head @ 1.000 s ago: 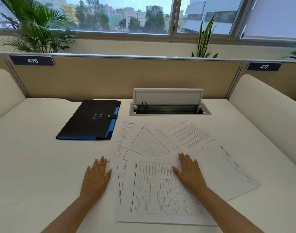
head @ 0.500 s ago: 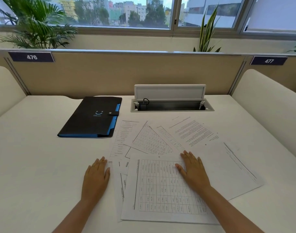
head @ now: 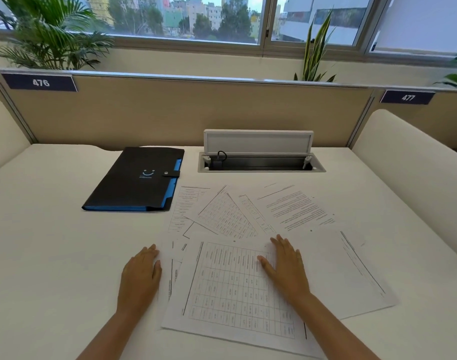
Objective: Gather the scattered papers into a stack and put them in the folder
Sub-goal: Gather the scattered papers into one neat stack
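Several printed papers lie fanned and overlapping on the white desk. The nearest sheet carries a table grid; a text page lies at the far right of the spread. A black folder with blue edging and a snap strap lies closed to the far left of the papers. My left hand rests flat on the desk, its fingertips at the left edge of the papers. My right hand lies flat, fingers straight, on the top gridded sheet.
An open cable box with a raised lid and a black plug is sunk into the desk behind the papers. A beige partition closes the back, cushioned dividers stand at both sides, and plants line the window sill.
Both hands stay flat in nearly the same spots. The view has tilted slightly, so the desk contents sit a little differently in frame. No paper has visibly moved.
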### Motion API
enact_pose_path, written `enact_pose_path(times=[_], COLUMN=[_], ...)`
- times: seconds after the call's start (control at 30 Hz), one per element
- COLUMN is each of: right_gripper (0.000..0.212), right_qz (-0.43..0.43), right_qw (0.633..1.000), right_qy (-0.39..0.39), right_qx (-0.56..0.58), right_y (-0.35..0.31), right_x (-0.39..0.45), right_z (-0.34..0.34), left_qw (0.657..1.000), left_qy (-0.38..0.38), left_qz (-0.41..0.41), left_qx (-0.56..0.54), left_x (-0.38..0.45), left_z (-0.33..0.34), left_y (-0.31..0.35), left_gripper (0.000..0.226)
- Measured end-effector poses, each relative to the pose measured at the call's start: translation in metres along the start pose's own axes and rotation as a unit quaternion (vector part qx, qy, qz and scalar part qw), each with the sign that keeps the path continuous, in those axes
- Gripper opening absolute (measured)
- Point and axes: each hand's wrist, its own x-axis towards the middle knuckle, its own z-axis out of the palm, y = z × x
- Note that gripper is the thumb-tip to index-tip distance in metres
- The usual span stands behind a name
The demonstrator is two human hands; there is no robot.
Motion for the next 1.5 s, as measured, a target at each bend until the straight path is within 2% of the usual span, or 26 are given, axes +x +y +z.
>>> enact_pose_path(times=[0.13,0.2,0.27,0.33,0.43,0.53,0.7,0.9,1.0,1.07,1.13,1.2,1.3,1.33,1.43,1.5], right_gripper=[0.07,0.072,0.081,0.092,0.105,0.106,0.085,0.104,0.104,0.096,0.079,0.053,0.016,0.01,0.012,0.01], right_qz=[0.08,0.11,0.127,0.12,0.093,0.087,0.064,0.082,0.091,0.099,0.118,0.117,0.053,0.025,-0.052,-0.08], right_qw=[0.992,0.99,0.99,0.986,0.979,0.978,0.985,0.983,0.981,0.98,0.981,0.984,0.988,0.986,0.971,0.957], right_qy=[0.092,0.06,-0.006,-0.074,-0.121,-0.14,-0.138,-0.138,-0.138,-0.139,-0.144,-0.133,-0.087,-0.085,-0.108,-0.113], right_qx=[-0.044,-0.065,-0.059,-0.084,-0.137,-0.125,-0.085,-0.087,-0.106,-0.101,-0.049,0.02,0.114,0.14,0.205,0.255], right_y=[0.003,0.007,0.01,0.012,0.013,0.019,0.034,0.037,0.034,0.034,0.036,0.038,0.03,0.024,0.003,-0.007], right_x=[0.002,0.008,0.012,0.013,0.011,0.01,0.009,0.014,0.018,0.022,0.024,0.026,0.024,0.023,0.02,0.019], right_z=[-0.026,-0.04,-0.047,-0.048,-0.044,-0.046,-0.056,-0.057,-0.057,-0.057,-0.058,-0.06,-0.064,-0.067,-0.079,-0.086], left_qw=[1.0,1.0,1.0,1.0,1.0,1.0,1.0,1.0,1.0,1.0,1.0,0.999,0.999,0.999,0.993,0.99], left_qy=[0.001,0.005,0.006,0.005,0.005,0.004,0.001,0.0,-0.005,-0.01,-0.01,0.004,0.024,0.02,-0.013,-0.071], left_qz=[0.004,0.006,0.007,0.005,0.004,0.003,-0.002,-0.001,-0.002,-0.003,-0.007,-0.015,0.008,0.032,0.112,0.118], left_qx=[0.003,0.001,0.0,0.0,0.001,0.005,0.003,0.011,0.015,0.015,0.005,-0.03,-0.045,-0.038,-0.017,-0.015], left_x=[0.0,-0.001,-0.001,-0.001,-0.001,-0.002,-0.002,-0.003,-0.003,-0.004,-0.006,-0.008,-0.004,-0.002,0.008,0.018], left_z=[-0.001,-0.002,-0.002,-0.003,-0.003,-0.004,-0.004,-0.003,-0.003,-0.004,-0.004,-0.006,-0.013,-0.015,-0.021,-0.025], left_y=[0.002,0.003,0.003,0.003,0.004,0.005,0.005,0.005,0.005,0.006,0.007,0.01,0.025,0.033,0.065,0.086], left_gripper=[0.037,0.036,0.036,0.036,0.036,0.037,0.038,0.038,0.038,0.038,0.038,0.038,0.04,0.045,0.063,0.056])
